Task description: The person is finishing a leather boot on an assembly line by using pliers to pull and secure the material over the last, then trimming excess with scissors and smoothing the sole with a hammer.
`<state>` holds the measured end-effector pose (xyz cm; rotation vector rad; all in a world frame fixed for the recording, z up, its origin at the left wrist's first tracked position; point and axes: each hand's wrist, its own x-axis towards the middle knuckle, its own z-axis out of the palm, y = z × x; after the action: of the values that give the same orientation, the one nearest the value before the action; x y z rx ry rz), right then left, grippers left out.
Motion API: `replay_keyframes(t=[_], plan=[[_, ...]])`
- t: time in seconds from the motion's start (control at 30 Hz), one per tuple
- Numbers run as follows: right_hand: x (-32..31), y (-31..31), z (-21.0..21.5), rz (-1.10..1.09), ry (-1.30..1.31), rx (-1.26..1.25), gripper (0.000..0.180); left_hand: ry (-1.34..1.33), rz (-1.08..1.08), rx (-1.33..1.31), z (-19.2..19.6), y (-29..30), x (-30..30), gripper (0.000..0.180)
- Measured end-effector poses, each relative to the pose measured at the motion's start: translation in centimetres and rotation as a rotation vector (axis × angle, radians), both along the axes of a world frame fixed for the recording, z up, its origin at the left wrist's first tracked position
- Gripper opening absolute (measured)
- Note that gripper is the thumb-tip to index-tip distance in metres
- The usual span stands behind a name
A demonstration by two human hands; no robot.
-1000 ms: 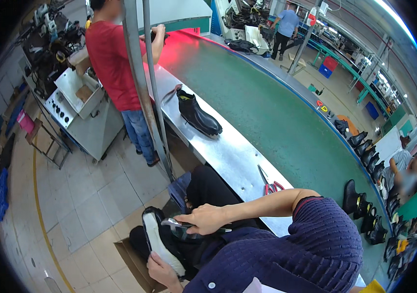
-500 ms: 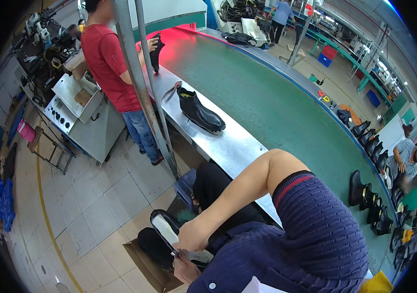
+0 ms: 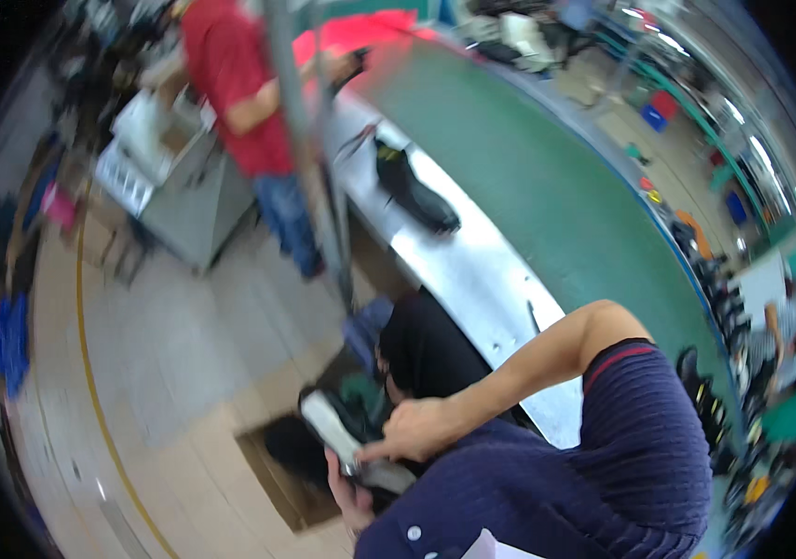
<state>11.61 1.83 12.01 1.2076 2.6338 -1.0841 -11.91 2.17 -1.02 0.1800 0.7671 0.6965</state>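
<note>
Low in front of me, my left hand (image 3: 349, 496) is closed round the lower end of a dark shoe with a pale, whitish sole face (image 3: 325, 417) turned up. My right hand (image 3: 419, 429) reaches in from the right over the shoe, index finger stretched to the pale face and the other fingers curled. By that fingertip is a small shiny metallic spot (image 3: 350, 468); blur hides what it is, and what the curled fingers hold, if anything. Beneath, an open cardboard box (image 3: 272, 484) stands on the floor with something black in it.
A black ankle boot (image 3: 416, 197) lies on the metal ledge (image 3: 472, 256) beside the green conveyor belt (image 3: 519, 177). A thin dark tool (image 3: 534, 317) rests nearer. Beyond a metal post (image 3: 309, 158), a person in red (image 3: 239, 93) handles something dark. Several boots (image 3: 700, 377) line the right side.
The view has shifted and blurred. My right hand has moved off the shoe's middle toward the right, its index finger now stretched out. The thin tool on the ledge has come into sight.
</note>
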Motion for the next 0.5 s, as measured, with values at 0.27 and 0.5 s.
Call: replay_keyframes(t=[0.27, 0.5], plan=[[3.3, 3.5, 4.7, -0.107, -0.103, -0.058, 0.063, -0.049, 0.055, 0.031, 4.8, 0.9, 3.7, 0.066], [0.8, 4.1, 2.3, -0.080, -0.373, 0.582, 0.075, -0.106, 0.052, 0.029, 4.7, 0.7, 3.4, 0.066]])
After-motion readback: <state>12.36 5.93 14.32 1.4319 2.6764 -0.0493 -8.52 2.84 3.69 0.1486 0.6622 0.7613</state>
